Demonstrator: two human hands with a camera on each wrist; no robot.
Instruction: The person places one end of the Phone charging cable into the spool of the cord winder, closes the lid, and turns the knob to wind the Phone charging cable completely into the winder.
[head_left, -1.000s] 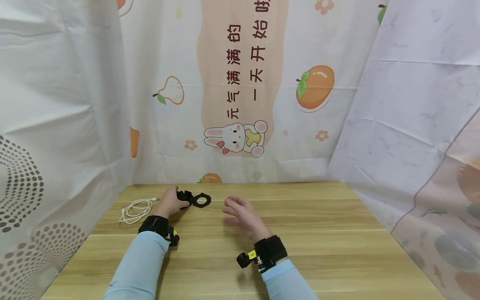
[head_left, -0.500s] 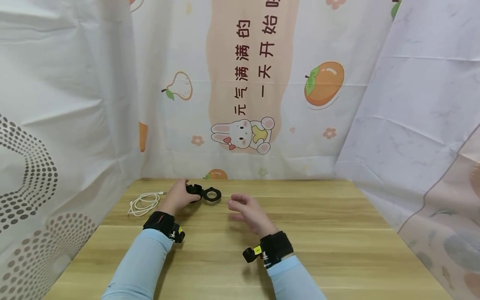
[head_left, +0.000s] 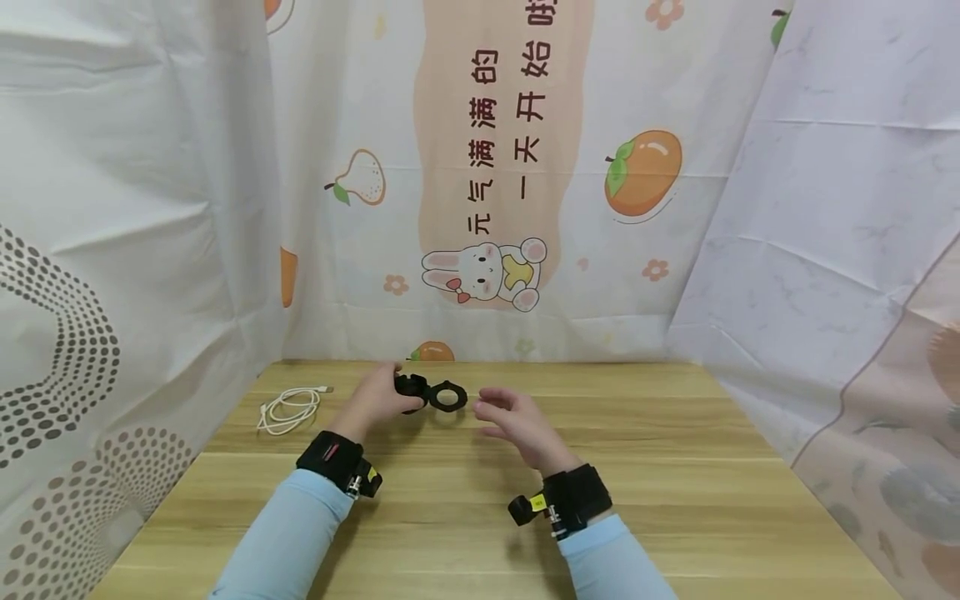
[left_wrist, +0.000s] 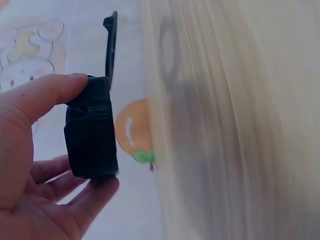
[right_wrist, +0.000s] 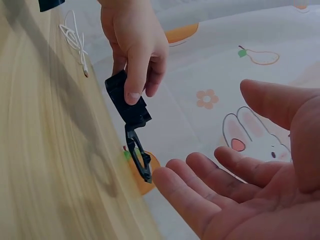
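My left hand (head_left: 372, 402) holds a black hinged case (head_left: 412, 392) between thumb and fingers. In the left wrist view, the thumb lies on one side of its thick ribbed body (left_wrist: 92, 142) and fingers support the other. A flat ring-shaped lid (head_left: 448, 408) is swung out from the hinge toward my right hand. Its shadow falls apart from it on the tabletop, so the case is raised. My right hand (head_left: 520, 427) is held palm inward with relaxed fingers and nothing in it. In the right wrist view its fingertips (right_wrist: 167, 182) come close to the ring's end.
A coiled white cable (head_left: 288, 410) with a metal plug lies at the table's left rear. The wooden table (head_left: 450, 533) is backed by a printed curtain (head_left: 337, 275), with more cloth hanging on the left and right sides.
My left hand has carried the open case to the right, away from the white cable. The right hand has shifted a little rightward, its fingers still relaxed, and the ring now hangs nearer to it.
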